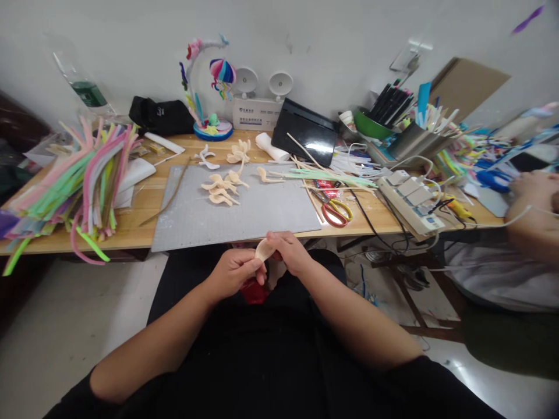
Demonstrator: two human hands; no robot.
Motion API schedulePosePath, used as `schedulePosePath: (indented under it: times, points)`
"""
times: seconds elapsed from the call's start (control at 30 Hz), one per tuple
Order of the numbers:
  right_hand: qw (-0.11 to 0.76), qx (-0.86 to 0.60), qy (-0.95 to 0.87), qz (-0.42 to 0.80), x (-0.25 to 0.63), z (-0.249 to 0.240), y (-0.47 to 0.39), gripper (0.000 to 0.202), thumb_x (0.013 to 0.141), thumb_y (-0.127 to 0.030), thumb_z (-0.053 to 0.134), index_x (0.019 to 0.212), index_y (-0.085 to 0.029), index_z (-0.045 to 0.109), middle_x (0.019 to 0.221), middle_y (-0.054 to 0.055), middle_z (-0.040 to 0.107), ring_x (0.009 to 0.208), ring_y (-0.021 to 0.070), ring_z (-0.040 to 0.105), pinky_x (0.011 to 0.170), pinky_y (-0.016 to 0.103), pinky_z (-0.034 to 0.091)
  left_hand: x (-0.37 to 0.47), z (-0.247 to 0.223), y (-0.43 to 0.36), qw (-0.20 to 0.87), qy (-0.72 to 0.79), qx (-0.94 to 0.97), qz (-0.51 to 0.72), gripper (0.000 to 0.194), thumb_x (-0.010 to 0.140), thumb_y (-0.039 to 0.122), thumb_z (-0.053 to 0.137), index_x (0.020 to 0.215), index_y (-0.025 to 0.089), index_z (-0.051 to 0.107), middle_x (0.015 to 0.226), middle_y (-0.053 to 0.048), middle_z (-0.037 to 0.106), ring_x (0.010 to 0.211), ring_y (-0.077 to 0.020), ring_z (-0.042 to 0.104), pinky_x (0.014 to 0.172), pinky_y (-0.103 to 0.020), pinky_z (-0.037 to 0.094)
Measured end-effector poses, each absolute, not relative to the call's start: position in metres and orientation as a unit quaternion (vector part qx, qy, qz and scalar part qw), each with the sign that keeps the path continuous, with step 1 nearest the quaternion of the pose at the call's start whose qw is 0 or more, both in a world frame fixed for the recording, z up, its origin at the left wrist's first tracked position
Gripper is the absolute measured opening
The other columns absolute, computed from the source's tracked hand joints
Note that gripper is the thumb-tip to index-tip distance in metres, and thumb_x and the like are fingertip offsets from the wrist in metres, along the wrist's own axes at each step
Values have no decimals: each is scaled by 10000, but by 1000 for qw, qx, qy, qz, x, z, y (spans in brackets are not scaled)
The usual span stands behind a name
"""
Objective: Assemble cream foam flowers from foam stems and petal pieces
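A cream-coloured curved petal point(264, 249) is held between my two hands, in front of the table edge and above my lap. My left hand point(238, 269) pinches its lower left side. The fingers of my right hand point(289, 250) are closed on its upper right side. Beyond them, on the grey cutting mat point(187, 218), lie several similar cream petals point(220, 189) with thin stems. One more petal point(264, 174) lies to their right, and a cream flower-like bunch point(238, 152) rests at the mat's back edge.
Colourful fuzzy stems point(87, 186) pile up at the left. Scissors point(335, 212) lie right of the mat, near a power strip point(410, 203) with cables. Behind stand a black box point(305, 134) and a jellyfish ornament point(212, 129). Another person's arm point(533, 209) is at the right.
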State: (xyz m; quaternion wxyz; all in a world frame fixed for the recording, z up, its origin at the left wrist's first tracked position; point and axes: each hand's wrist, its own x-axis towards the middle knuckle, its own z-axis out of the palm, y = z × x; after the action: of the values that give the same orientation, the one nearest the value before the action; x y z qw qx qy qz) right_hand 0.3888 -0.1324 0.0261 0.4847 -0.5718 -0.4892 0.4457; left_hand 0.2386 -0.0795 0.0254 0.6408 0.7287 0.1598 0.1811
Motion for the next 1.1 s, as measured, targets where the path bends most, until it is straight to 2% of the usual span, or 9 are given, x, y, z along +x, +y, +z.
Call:
schedulePosePath:
  times: [0.1,0.2,0.3,0.4,0.53,0.67,0.83,1.0,1.1]
  points:
    - [514,-515,-429,535,382,27,-134,389,727,-483,489,531,-148,509,436,-23,474,411,74,424,436,205,330,239,24,-79,671,173,703,160,332,819,347,422,636,112,569,542,-28,591,512,-96,521,520,-219,412]
    - [514,-514,-408,552,374,27,-137,367,688,-453,559,491,-153,480,408,-27,487,392,75,443,414,197,338,239,26,-80,641,174,732,151,326,821,337,412,637,121,573,513,-23,592,473,-95,510,495,-220,408]
    - [505,-532,-412,541,371,26,-141,386,705,-454,539,470,-159,453,381,-34,475,362,67,421,378,187,306,241,29,-82,516,132,824,194,318,820,268,400,588,156,586,530,-13,614,566,-106,538,677,-269,432]
    - [482,-550,-435,524,373,25,-141,398,731,-459,505,475,-161,447,392,-30,479,387,72,438,393,188,311,242,31,-83,422,113,870,230,330,807,210,398,531,175,576,539,7,618,585,-99,529,835,-320,374]
    - [470,-586,-489,443,384,28,-136,361,718,-452,523,522,-152,478,458,-41,446,451,62,402,450,191,311,242,30,-84,497,170,826,206,316,808,238,408,557,165,585,548,-17,624,672,-131,552,725,-274,418]
    - [504,-615,-499,345,396,33,-133,372,715,-476,514,532,-159,444,486,-54,355,471,57,323,467,200,274,241,27,-84,597,200,759,167,308,811,303,420,613,139,588,533,-19,608,572,-116,540,602,-239,429]
    - [454,-653,-549,257,402,37,-134,415,763,-474,451,489,-169,386,464,-52,300,461,64,289,462,216,235,242,24,-84,636,196,727,166,308,807,332,441,632,129,593,562,-24,611,567,-113,554,601,-240,431]
    - [417,-656,-609,160,405,35,-134,432,769,-451,460,461,-171,344,452,-48,304,459,65,281,489,234,213,243,25,-84,662,194,703,170,310,808,329,446,631,123,596,562,-27,604,556,-110,544,583,-239,427]
    - [436,-648,-594,195,403,33,-133,448,773,-429,456,445,-173,290,446,-53,253,452,63,247,475,234,197,241,24,-83,658,180,704,195,273,814,307,446,696,131,618,611,-37,626,640,-125,554,623,-248,432]
